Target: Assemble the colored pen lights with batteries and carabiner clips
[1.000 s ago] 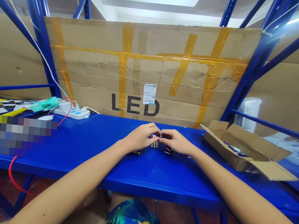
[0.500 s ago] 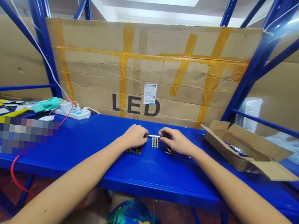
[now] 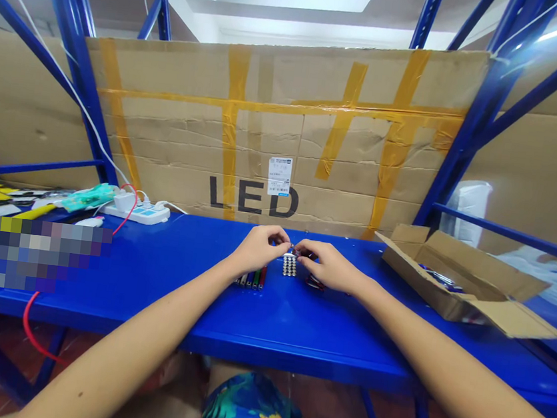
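Observation:
My left hand (image 3: 258, 250) and my right hand (image 3: 325, 263) meet fingertip to fingertip over the middle of the blue bench (image 3: 173, 291). Both pinch a small part between them that is too small to name. Just below the fingertips stands a tight cluster of small silver cylinders (image 3: 289, 265). A row of thin coloured sticks (image 3: 253, 278) lies beside my left wrist. Small dark and red pieces (image 3: 314, 282) lie under my right hand, partly hidden.
An open cardboard box (image 3: 456, 283) with parts inside sits at the right. A white power strip (image 3: 137, 210), a green item and red and white cables lie at the left. A taped cardboard sheet marked LED (image 3: 277, 135) stands behind the bench, between blue rack posts.
Half a second ago the hands were apart with a thin silver piece between them on the bench. Now the fingertips have come together again above the silver cluster.

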The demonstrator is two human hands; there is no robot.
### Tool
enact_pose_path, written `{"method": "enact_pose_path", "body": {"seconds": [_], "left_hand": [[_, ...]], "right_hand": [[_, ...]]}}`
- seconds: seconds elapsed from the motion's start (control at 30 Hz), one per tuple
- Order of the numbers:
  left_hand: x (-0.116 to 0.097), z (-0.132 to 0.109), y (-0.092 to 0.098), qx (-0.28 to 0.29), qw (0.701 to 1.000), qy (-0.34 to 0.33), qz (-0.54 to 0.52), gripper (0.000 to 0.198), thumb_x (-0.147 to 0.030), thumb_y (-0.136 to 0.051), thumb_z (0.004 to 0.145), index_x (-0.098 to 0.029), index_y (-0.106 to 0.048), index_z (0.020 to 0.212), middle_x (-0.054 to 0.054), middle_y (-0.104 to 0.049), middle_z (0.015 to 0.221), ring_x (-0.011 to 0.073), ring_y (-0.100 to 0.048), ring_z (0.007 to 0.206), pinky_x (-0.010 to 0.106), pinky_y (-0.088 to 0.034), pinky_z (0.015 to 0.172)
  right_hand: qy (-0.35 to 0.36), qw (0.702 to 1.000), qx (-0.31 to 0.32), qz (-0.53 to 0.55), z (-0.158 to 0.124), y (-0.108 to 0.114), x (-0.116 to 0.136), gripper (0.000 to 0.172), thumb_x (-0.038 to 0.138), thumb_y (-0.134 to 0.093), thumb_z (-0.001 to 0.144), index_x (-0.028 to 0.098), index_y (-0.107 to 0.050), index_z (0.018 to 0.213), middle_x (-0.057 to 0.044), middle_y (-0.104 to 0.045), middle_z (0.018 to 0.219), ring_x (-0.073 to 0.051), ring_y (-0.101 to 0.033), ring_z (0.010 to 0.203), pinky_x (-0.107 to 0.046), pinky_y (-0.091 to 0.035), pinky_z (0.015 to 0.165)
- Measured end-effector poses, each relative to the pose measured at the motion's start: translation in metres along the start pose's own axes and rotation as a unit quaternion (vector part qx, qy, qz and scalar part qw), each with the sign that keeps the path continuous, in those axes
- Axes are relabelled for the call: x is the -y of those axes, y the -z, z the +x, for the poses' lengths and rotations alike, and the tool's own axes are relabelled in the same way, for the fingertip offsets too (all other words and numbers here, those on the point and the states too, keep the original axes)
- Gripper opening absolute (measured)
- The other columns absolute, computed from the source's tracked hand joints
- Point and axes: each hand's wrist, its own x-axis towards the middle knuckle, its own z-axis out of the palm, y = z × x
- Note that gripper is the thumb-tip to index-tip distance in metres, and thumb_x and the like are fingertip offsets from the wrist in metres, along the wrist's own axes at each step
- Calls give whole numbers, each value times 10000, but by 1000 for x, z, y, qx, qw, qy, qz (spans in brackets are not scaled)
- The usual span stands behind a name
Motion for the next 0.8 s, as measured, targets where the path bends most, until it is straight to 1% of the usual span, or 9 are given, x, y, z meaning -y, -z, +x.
{"method": "enact_pose_path", "body": {"seconds": [0.13, 0.27, 0.37, 0.47, 0.53, 0.6, 0.7, 0.8], "left_hand": [[-6, -3, -3, 9, 1000, -10, -8, 94, -206, -593, 775, -156, -667, 803, 13, -688, 765, 133, -598, 722, 255, -470, 675], [-5, -4, -6, 4, 1000, -10, -8, 89, -201, -583, 777, -152, -655, 793, 8, -670, 741, 127, -581, 701, 249, -456, 659], [-4, -4, -6, 1, 1000, -6, -28, 84, -204, -586, 772, -146, -647, 775, 7, -657, 723, 124, -573, 682, 247, -448, 651], [-4, -4, -6, 6, 998, 3, -61, 87, -211, -595, 770, -139, -642, 765, 5, -640, 703, 118, -557, 660, 241, -432, 633], [-5, -4, -5, 9, 997, 5, -78, 89, -214, -600, 770, -134, -640, 763, 4, -630, 697, 115, -547, 657, 239, -423, 630], [-7, -5, -4, 12, 996, 8, -90, 99, -222, -604, 773, -130, -639, 764, 5, -623, 696, 115, -541, 658, 238, -416, 629], [-10, -7, -2, 21, 994, 13, -105, 126, -246, -601, 786, -126, -634, 767, 7, -616, 692, 115, -533, 653, 238, -409, 620], [-12, -10, 0, 31, 994, 4, -106, 132, -253, -599, 795, -127, -630, 771, 9, -619, 707, 117, -535, 670, 241, -417, 640]], "right_hand": [[14, 1000, -16, 4, 1, 0, -1, 191, 143, -486, 866, 189, -643, 963, -72, -700, 987, -202, -622, 893, -343, -460, 823], [42, 998, -47, 5, 2, -5, -5, 196, 150, -457, 886, 192, -626, 977, -89, -671, 992, -211, -604, 924, -361, -459, 845], [61, 995, -82, 3, 1, -9, -7, 171, 168, -503, 868, 185, -580, 1019, -92, -616, 970, -201, -571, 858, -343, -463, 778], [65, 992, -112, -8, 0, -9, -6, 137, 163, -539, 842, 189, -533, 976, -72, -561, 916, -181, -519, 764, -313, -442, 683], [82, 989, -123, -15, -2, -9, -4, 97, 124, -501, 850, 197, -517, 911, -61, -542, 877, -176, -505, 754, -309, -428, 678], [113, 985, -132, -17, -2, -7, -2, 112, 96, -474, 861, 200, -512, 878, -55, -535, 856, -175, -498, 755, -311, -418, 684], [154, 979, -136, -12, -3, -6, 1, 104, 104, -472, 891, 196, -521, 887, -54, -540, 853, -174, -496, 757, -311, -412, 683], [165, 978, -125, -14, -4, -6, 2, 96, 131, -460, 923, 192, -527, 891, -54, -551, 837, -170, -501, 746, -307, -410, 675]]}}
